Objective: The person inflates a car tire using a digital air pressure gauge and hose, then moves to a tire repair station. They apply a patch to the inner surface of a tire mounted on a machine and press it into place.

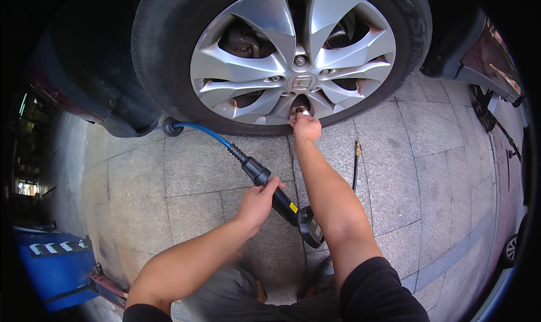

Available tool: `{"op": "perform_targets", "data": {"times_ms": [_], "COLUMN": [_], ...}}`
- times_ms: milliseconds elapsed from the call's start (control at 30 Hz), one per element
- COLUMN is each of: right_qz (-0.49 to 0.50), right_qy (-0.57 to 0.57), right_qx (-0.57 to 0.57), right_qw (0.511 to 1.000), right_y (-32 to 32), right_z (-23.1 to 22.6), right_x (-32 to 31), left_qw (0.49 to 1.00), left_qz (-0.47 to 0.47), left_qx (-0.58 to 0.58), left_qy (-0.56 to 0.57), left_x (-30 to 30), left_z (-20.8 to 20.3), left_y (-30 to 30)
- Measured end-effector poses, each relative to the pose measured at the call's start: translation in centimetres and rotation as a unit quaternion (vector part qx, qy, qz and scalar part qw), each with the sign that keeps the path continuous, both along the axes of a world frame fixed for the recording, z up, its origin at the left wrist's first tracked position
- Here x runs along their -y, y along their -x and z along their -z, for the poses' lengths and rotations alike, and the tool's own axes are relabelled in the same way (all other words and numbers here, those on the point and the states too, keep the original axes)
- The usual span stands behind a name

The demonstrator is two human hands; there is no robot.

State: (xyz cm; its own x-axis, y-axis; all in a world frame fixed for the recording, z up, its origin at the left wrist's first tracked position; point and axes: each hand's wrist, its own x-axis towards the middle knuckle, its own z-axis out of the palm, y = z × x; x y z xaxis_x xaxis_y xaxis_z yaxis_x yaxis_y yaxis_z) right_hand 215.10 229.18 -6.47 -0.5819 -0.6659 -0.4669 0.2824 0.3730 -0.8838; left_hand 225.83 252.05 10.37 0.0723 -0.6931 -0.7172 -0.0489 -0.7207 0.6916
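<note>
My left hand (258, 202) is closed around the black grip of a tire inflator gun (283, 205), which slants over the paving. A blue air hose (205, 131) joins its upper end, and a dark gauge head (309, 227) is at the lower end, partly behind my right forearm. Reaching up to the wheel (301, 62), my right hand (307, 128) pinches a small dark piece at the bottom of the silver rim, which looks like the valve cap (299, 109); the fingers partly hide it. To the right of that forearm, the gun's short black hose ends in a brass chuck (357, 148), apart from the wheel.
The black tire (163, 57) stands on grey stone paving (389, 170). A round black collar (172, 127) sits on the blue hose beside the tire. A blue box-shaped object (56, 271) is at lower left. Dark car bodywork (107, 68) flanks the wheel.
</note>
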Motion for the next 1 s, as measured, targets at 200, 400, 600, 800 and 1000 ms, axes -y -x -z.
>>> {"op": "perform_targets", "data": {"times_ms": [200, 400, 600, 800, 1000], "right_qz": [-0.041, -0.055, -0.07, -0.071, -0.063], "right_qy": [-0.027, 0.012, 0.048, 0.046, 0.044], "right_qx": [-0.106, -0.236, -0.243, -0.228, -0.229], "right_qw": [0.993, 0.97, 0.966, 0.97, 0.97], "right_y": [0.5, 0.3, 0.3, 0.3, 0.1], "right_z": [-2.3, -3.6, -3.7, -3.6, -3.3], "right_x": [-1.0, -2.2, -2.5, -2.8, -2.7], "left_qw": [1.0, 1.0, 0.999, 0.999, 0.998], "left_qz": [-0.008, -0.009, -0.024, -0.018, -0.026], "left_qx": [0.009, 0.017, 0.028, -0.012, 0.004], "left_qy": [-0.008, 0.011, 0.023, 0.035, 0.059], "left_x": [0.2, 0.4, 0.7, 0.9, 0.8], "left_z": [0.3, 0.3, 0.2, -0.1, -0.2], "left_y": [0.0, 0.0, 0.2, 0.3, 0.5]}}
